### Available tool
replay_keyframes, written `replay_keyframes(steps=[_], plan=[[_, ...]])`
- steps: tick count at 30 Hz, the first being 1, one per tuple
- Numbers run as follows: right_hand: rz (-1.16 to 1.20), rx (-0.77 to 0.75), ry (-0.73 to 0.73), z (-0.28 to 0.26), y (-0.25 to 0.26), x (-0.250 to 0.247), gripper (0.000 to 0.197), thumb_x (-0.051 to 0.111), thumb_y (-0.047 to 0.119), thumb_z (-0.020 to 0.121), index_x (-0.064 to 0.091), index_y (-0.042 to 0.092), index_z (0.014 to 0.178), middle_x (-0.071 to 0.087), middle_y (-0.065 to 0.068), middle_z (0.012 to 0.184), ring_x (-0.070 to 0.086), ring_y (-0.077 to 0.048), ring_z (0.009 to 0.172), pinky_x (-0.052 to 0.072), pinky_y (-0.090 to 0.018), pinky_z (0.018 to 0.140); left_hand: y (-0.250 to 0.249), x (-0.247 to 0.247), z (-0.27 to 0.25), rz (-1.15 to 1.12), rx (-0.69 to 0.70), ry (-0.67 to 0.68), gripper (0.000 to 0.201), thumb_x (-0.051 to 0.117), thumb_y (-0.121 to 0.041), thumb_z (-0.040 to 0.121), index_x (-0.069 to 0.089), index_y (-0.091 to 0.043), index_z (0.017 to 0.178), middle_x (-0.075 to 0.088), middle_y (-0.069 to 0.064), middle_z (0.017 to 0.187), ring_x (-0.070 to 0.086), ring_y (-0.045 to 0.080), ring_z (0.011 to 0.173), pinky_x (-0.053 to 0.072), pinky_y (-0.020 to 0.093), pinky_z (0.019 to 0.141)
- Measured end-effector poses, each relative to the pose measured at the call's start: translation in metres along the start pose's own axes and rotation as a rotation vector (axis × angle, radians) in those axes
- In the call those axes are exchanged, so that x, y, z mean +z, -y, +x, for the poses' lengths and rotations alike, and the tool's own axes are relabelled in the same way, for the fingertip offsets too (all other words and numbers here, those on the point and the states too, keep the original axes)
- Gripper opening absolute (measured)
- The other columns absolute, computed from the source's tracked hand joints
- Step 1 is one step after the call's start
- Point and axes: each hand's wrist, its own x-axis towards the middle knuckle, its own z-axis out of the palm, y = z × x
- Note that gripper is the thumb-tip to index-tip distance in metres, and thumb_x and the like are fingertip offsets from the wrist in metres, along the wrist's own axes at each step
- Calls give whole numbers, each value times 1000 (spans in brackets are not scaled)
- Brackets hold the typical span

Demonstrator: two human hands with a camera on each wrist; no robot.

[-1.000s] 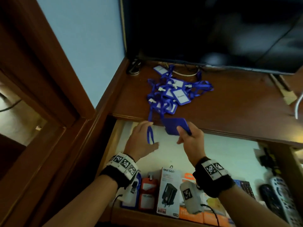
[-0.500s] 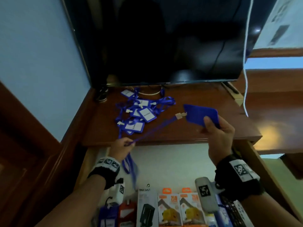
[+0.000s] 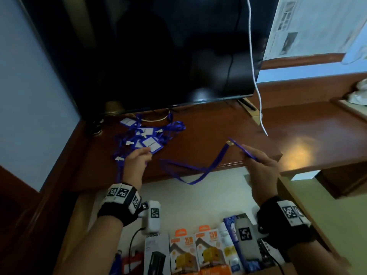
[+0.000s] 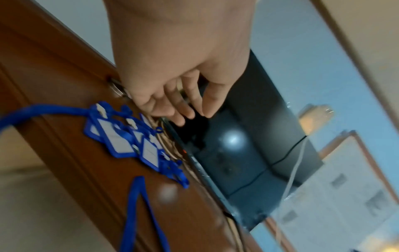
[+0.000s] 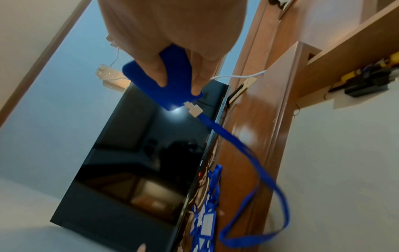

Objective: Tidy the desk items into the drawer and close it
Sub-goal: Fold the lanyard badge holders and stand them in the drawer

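Observation:
A pile of blue badge holders with lanyards (image 3: 143, 137) (image 4: 121, 138) lies on the wooden desk (image 3: 208, 132) in front of the TV. My left hand (image 3: 146, 153) (image 4: 190, 114) reaches over the pile's near edge, fingers straight and holding nothing. My right hand (image 3: 248, 155) (image 5: 179, 85) pinches one blue badge holder (image 3: 241, 148) (image 5: 151, 81) above the desk's front right corner. Its lanyard (image 3: 190, 171) (image 5: 248, 153) hangs slack from a white clip (image 5: 194, 110), looping over the desk edge above the open drawer (image 3: 198, 195).
A black TV (image 3: 149, 56) stands at the back of the desk, with a white cable (image 3: 256, 86) hanging past its right side. Several boxes (image 3: 184, 253) stand along the drawer's front. A lower wooden shelf (image 3: 317, 132) runs to the right.
My left hand has let go of the lanyard strap and moved up to the pile. The strap, taut before, now hangs slack. My right hand has tilted its badge holder edge-on.

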Motion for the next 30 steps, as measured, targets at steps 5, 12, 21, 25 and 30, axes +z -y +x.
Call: replay_keyframes(steps=[5,12,21,25,30], plan=[[-77,86,167,-23,-17,2,41,60,-20,73,75,15,90,72,-7,100,66,-17,92,51,-27,81,11,77,-76,-101,-316,434,42,46,-46,97,71,-12,99,75,4,93,68,18,80,40,26,63],[-203,-63,383,-66,-39,-23,57,41,-15,58,73,4,101,68,-5,116,60,-10,113,51,-24,91,36,120,-115,-201,-360,424,22,57,-30,94,68,-11,100,68,9,92,62,22,86,51,40,84],[-190,36,270,-40,-45,-45,42,45,-2,69,74,16,93,71,6,104,57,-16,101,45,-33,87,44,131,-131,-220,-363,383,20,53,-5,92,64,-13,105,70,14,96,67,26,81,57,35,67],[-16,317,391,-22,-40,-44,28,47,7,96,63,12,118,66,5,114,61,-3,98,48,-19,82,46,134,-140,-259,-365,448,26,55,-8,91,63,-17,114,70,14,106,66,29,92,54,44,80],[60,454,537,-27,-49,-34,31,49,44,90,69,28,107,70,-8,111,64,-27,103,48,-45,95,44,137,-144,-378,-355,426,35,51,5,88,61,-10,118,68,17,100,65,30,85,54,43,77]])
